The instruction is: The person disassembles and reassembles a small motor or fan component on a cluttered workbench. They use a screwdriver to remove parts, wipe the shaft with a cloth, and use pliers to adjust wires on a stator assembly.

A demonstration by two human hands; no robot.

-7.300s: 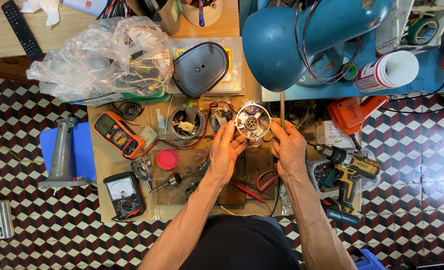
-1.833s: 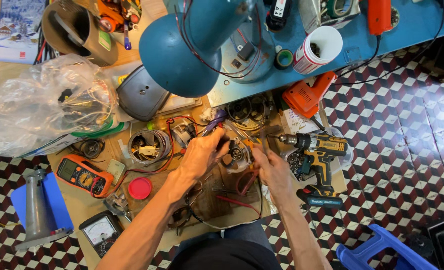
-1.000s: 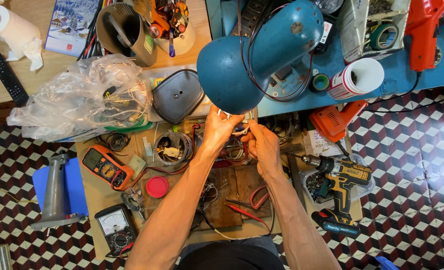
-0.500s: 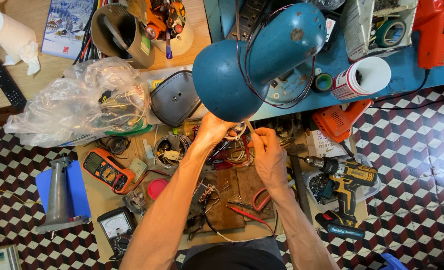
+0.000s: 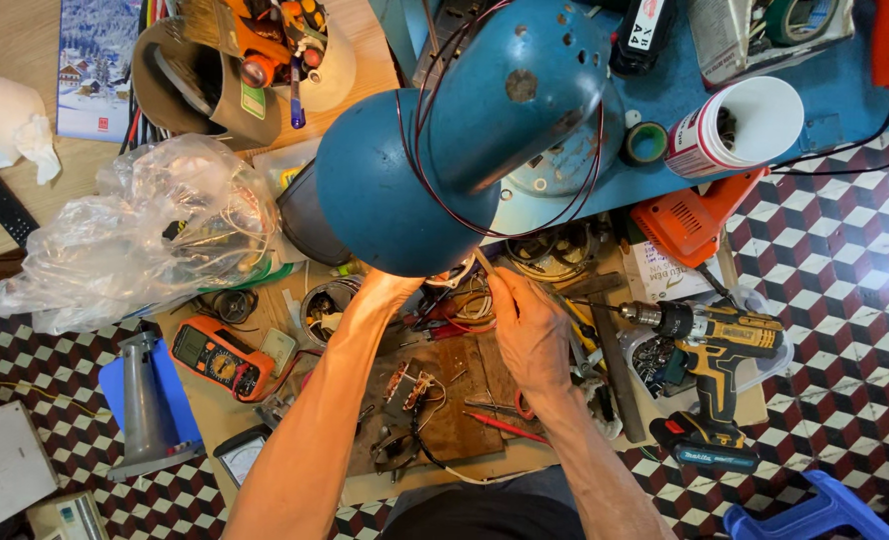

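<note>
Wires [image 5: 473,300], a small coil of them, sit on the bench just under the blue lamp shade [image 5: 405,190], where my right hand [image 5: 530,325] pinches a thin stick and my left hand [image 5: 385,290] disappears beneath it, grip unseen, so working half blind I risk snagging a strand.

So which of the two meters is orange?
The meter lying left of the left arm, below the plastic bag, is orange with a round dial. The other meter is grey and dark, nearer the table's front edge.
</note>
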